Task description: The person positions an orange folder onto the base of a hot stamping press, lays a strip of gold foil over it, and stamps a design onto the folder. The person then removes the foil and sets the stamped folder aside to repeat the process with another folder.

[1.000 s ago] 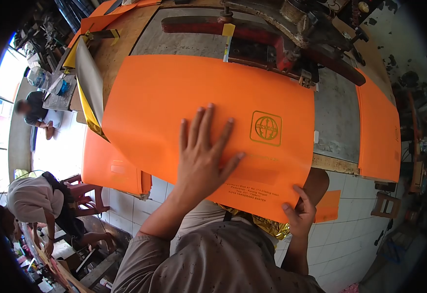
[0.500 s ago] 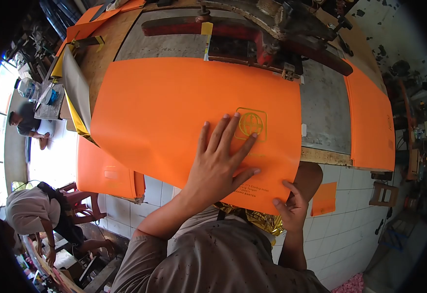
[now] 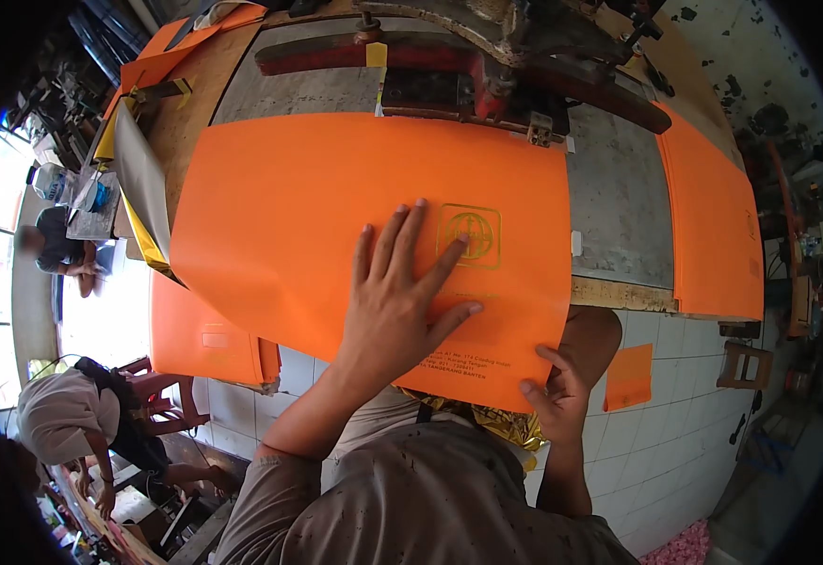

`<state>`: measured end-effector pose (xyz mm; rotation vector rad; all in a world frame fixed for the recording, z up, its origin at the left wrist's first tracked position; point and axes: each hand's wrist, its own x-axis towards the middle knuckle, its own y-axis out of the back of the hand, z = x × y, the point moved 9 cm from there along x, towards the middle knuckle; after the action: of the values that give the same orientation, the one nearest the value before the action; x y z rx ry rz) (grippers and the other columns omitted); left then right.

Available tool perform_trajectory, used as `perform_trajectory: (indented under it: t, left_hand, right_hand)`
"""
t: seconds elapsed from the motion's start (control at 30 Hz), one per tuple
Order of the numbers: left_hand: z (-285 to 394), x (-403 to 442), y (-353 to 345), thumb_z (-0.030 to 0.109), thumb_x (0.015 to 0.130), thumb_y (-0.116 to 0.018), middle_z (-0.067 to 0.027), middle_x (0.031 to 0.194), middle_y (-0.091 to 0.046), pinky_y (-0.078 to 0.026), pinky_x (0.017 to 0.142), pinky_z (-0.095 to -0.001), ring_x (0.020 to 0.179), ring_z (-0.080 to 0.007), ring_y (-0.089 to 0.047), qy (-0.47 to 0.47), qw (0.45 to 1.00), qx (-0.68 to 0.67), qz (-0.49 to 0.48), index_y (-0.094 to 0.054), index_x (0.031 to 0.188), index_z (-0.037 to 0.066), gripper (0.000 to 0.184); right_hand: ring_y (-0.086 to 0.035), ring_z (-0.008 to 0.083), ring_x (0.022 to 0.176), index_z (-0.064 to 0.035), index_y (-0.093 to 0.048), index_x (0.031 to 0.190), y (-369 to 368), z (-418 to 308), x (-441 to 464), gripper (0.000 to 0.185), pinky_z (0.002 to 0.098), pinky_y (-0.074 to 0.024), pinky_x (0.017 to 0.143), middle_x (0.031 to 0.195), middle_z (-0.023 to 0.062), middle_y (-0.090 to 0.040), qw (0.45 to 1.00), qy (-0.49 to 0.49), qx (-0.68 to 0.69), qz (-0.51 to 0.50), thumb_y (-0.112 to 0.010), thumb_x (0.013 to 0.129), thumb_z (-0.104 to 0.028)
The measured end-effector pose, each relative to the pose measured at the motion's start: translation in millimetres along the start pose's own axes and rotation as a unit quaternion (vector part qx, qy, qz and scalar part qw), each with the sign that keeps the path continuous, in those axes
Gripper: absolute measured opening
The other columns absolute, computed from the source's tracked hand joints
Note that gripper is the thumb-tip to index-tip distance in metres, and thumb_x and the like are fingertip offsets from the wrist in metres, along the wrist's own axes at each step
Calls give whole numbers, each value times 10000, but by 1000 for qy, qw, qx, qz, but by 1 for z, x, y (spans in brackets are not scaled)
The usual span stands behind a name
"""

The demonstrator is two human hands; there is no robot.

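A large orange sheet (image 3: 270, 198) lies over the work surface, its near part hanging past the edge toward my lap. It carries a gold globe emblem (image 3: 487, 226) in a rounded frame, with small dark print near the bottom edge. My left hand (image 3: 393, 306) rests on the sheet, fingers spread, the index fingertip on the emblem. At the near right corner, my right hand (image 3: 560, 391) pinches the sheet's edge between thumb and fingers. Just beyond the sheet stands a press with a dark red metal arm (image 3: 411, 52) and a black block (image 3: 430, 94) under it.
Stacked orange sheets (image 3: 713, 226) lie to the right, and another orange stack (image 3: 200, 330) is at the left. Gold foil (image 3: 148, 240) hangs beside the sheet's left edge. More gold foil (image 3: 496, 424) lies by my lap. Two other people are at the left, one bending (image 3: 72, 414).
My left hand has slid slightly left across the sheet, uncovering more of the emblem. My right hand keeps its pinch at the corner. The whole view has shifted a little.
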<state>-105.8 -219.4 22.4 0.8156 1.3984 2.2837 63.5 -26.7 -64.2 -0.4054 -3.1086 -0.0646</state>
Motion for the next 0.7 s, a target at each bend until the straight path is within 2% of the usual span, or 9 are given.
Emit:
perform_trajectory:
  t: [0.17,0.27,0.33,0.4,0.47,0.53,0.63,0.7]
  left_hand:
    - [-25,-1,16,459,907,-717,-246,1588,-380,-248,1208,-563,1469,-421,-362,61,996,45,43,-593,1451,126,649]
    - [-59,-17,33,395,910,-727,-228,1573,-417,-268,1208,-538,1458,-413,-383,105,988,80,82,-576,1463,109,641]
    - [-89,-39,56,331,926,-728,-212,1564,-431,-297,1187,-558,1454,-384,-400,140,976,94,140,-580,1438,91,585]
    - [-126,-71,84,258,935,-728,-192,1556,-447,-354,1159,-540,1438,-374,-422,220,948,68,221,-589,1414,58,538]
    - [-171,-120,105,229,962,-709,-179,1553,-454,-379,1146,-526,1428,-382,-431,241,907,131,319,-545,1446,40,546]
    - [-219,-173,111,311,1015,-655,-173,1526,-482,-368,1161,-490,1413,-352,-456,328,853,135,383,-493,1480,31,567]
    - [-294,-213,92,407,1048,-594,-172,1420,-582,-367,1162,-447,1378,-303,-494,415,827,-59,374,-461,1493,20,604]
    - [-307,-213,76,436,1058,-567,-157,1324,-638,-357,1168,-426,1345,-268,-525,388,820,-261,330,-482,1472,5,605]
  right_hand:
    - [-586,248,1280,65,-552,1375,2,3,-2,507,363,-509,1049,1405,165,-529,1000,-3,3,-5,-744,907,27]
    - [-570,251,1307,57,-543,1394,1,-1,-1,545,367,-508,1054,1433,160,-510,1000,2,6,-10,-754,893,20]
    - [-556,254,1327,51,-530,1413,1,-5,1,578,370,-503,1062,1451,159,-499,1000,14,10,-18,-760,884,11]
    - [-544,253,1340,53,-515,1426,-1,-9,2,598,373,-494,1073,1466,159,-489,999,2,37,-18,-758,881,6]
    - [-537,248,1348,57,-502,1435,-3,-13,4,608,373,-484,1082,1475,158,-487,998,-8,66,-18,-755,886,-4]
    - [-534,242,1350,62,-491,1442,-5,-15,7,608,368,-471,1091,1479,156,-491,995,-15,95,-18,-751,898,-18]
    - [-534,226,1345,71,-494,1435,-6,-18,18,569,350,-457,1094,1480,159,-501,987,8,161,-16,-728,924,-18]
    - [-535,222,1339,73,-497,1438,-10,-31,27,539,341,-455,1089,1474,164,-513,992,41,115,-16,-701,948,-20]
